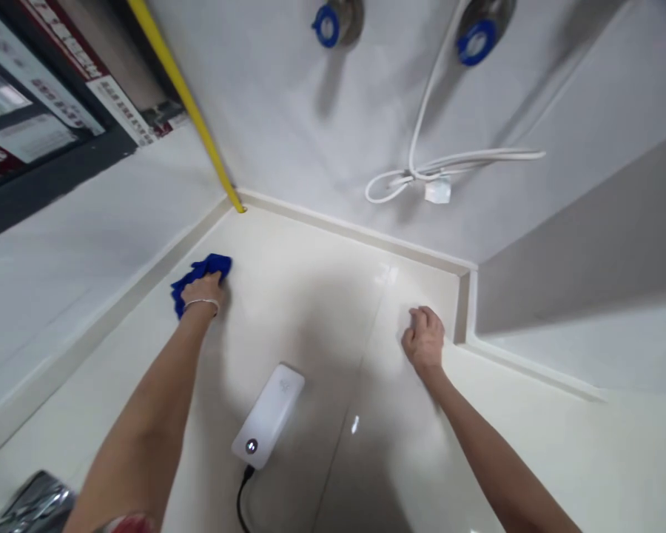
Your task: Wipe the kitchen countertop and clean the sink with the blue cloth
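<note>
My left hand (203,287) is closed on a crumpled blue cloth (214,264), pressed to the pale counter (305,296) near its left back corner. A thin bracelet circles that wrist. On the right, my right hand (426,340) rests on the counter close to the notched corner of the raised edging. Its fingers are bent with the thumb apart, and nothing shows in them. Between my forearms lies a white power bank (271,414) with a small lit display and a black cable (241,500) plugged into its near end.
A yellow pipe (194,111) enters the counter at the back corner. Two blue-handled valves (327,26) and a bundled white cord (422,174) are on the back wall. A raised edging (355,231) borders the counter. A shiny dark object (36,503) sits at lower left, below a window frame (55,166).
</note>
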{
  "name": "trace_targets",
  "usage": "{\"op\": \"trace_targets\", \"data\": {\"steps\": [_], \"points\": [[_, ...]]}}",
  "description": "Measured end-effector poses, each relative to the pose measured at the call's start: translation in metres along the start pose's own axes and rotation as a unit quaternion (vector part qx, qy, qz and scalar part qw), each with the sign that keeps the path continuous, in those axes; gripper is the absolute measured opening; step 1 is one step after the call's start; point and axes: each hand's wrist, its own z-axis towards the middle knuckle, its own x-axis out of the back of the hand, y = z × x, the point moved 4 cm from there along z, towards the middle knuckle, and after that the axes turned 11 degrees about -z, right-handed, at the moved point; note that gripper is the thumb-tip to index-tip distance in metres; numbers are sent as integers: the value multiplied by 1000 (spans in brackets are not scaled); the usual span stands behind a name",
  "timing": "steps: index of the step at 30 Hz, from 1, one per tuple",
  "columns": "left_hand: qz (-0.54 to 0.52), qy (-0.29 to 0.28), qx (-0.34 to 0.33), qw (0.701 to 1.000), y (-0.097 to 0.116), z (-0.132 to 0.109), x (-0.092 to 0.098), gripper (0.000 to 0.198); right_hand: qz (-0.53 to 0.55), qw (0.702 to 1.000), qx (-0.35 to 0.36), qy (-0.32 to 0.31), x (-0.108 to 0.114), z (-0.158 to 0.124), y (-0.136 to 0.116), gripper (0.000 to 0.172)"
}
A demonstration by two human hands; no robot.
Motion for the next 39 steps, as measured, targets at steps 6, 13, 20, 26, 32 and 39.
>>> {"op": "trace_targets", "data": {"steps": [6, 13, 20, 26, 32, 39], "points": [[-29, -149, -171, 973, 180, -61, -109, 42, 76, 996, -1, 48, -3, 7, 0, 44], [-49, -295, -365, 882, 307, -240, -219, 56, 241, 970, -31, 24, 34, -55, 31, 43], [-70, -354, -456, 814, 255, -342, -203, 46, 241, 962, -126, 17, 106, -139, 66, 68], [-200, -232, -419, 855, 218, -333, -171, 48, 264, 953, 29, -146, 112, -122, 46, 81], [-188, -218, -290, 913, 211, -299, -185, 41, 149, 970, 17, -191, 110, -121, 35, 73], [-293, -327, -311, 843, 219, -301, -160, 30, 258, 957, -69, -112, 145, -101, 42, 29]]}}
